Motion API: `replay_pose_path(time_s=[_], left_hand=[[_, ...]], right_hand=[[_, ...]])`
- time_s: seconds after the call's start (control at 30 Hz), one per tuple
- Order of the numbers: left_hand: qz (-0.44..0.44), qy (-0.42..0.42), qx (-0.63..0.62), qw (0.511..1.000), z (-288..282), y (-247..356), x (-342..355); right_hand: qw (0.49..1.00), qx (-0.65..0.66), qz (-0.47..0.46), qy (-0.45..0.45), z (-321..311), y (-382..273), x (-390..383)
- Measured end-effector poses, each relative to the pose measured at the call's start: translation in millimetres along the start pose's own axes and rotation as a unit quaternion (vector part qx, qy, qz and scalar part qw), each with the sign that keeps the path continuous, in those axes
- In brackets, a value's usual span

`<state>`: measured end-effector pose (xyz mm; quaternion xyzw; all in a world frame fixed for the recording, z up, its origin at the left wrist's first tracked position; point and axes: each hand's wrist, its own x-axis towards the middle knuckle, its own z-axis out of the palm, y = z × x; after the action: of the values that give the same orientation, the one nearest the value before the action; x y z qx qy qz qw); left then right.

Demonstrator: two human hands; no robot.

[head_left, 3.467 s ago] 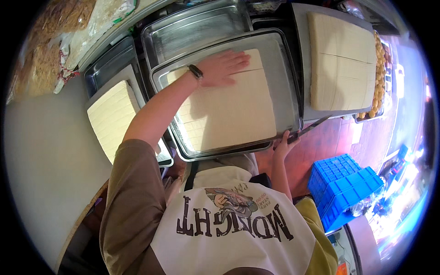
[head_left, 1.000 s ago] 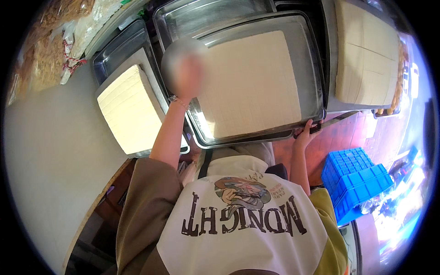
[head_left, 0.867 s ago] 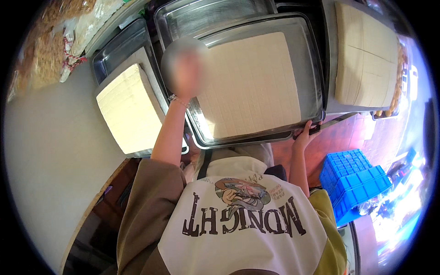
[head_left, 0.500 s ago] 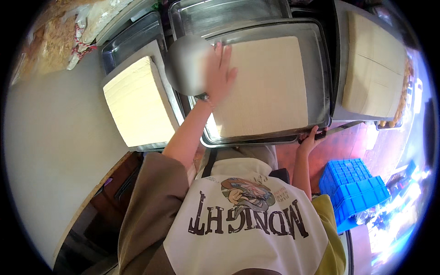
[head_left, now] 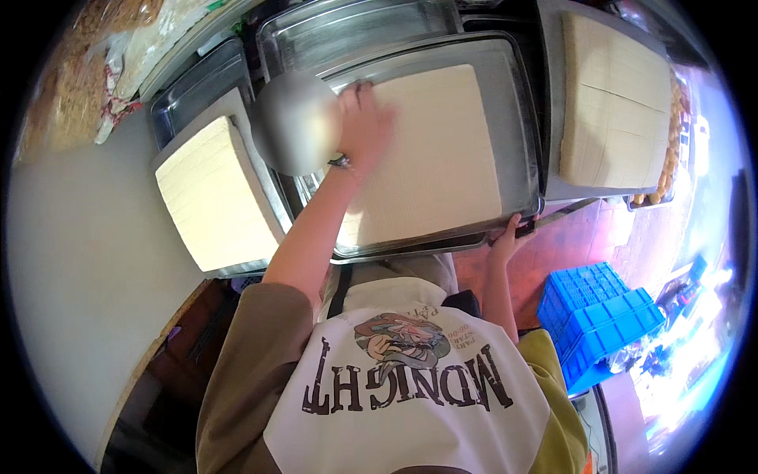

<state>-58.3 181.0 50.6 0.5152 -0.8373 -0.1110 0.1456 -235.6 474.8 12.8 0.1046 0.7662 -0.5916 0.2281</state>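
A large pale slab of tofu (head_left: pixel 430 158) lies in a shiny metal tray (head_left: pixel 517 126) in front of me. My left hand (head_left: pixel 363 126) rests palm down near the slab's far left edge, fingers apart and somewhat smeared by motion, holding nothing. At the tray's near right corner, my right hand (head_left: pixel 505 239) is closed round the dark handle of a knife (head_left: pixel 564 212). Its long blade points off to the right, away from the slab. A round blurred patch hides the tray's left side beside my left hand.
Another tofu slab (head_left: pixel 217 197) stands on the left, and a scored tofu slab (head_left: pixel 616 99) on a board at right. Behind is a metal tray (head_left: pixel 355 39). Brown round pieces (head_left: pixel 675 134) lie at far right. Blue plastic crates (head_left: pixel 596 316) are stacked on the reddish floor.
The whole view has shifted, so trays and slabs sit further left in the picture. My left hand's fingers look more bent and blurred. My right hand still grips the knife by the corner.
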Motion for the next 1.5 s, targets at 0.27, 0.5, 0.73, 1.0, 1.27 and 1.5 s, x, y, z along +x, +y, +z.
replay_pose_path(time_s=[0.27,0.5,0.73,1.0,1.27,1.5], left_hand=[[0.108,-0.054,0.027,0.992,23,51,20],[0.190,-0.136,-0.075,0.969,29,89,-22],[0.200,-0.123,-0.064,0.970,19,77,-51],[0.010,-0.119,-0.088,0.989,-59,1,-121],[0.016,-0.156,-0.071,0.985,-59,-65,-152],[-0.033,-0.073,-0.089,0.993,-61,-77,-126]], right_hand=[[0.999,0.014,0.023,-0.021,-1,-7,-5],[1.000,0.009,-0.027,0.000,0,-3,-1],[1.000,-0.029,0.000,-0.007,2,-7,-7],[0.996,-0.046,-0.068,0.038,-11,15,-30],[0.974,-0.097,-0.197,0.051,-36,37,-101],[0.981,-0.091,-0.168,-0.033,21,-29,-202]])
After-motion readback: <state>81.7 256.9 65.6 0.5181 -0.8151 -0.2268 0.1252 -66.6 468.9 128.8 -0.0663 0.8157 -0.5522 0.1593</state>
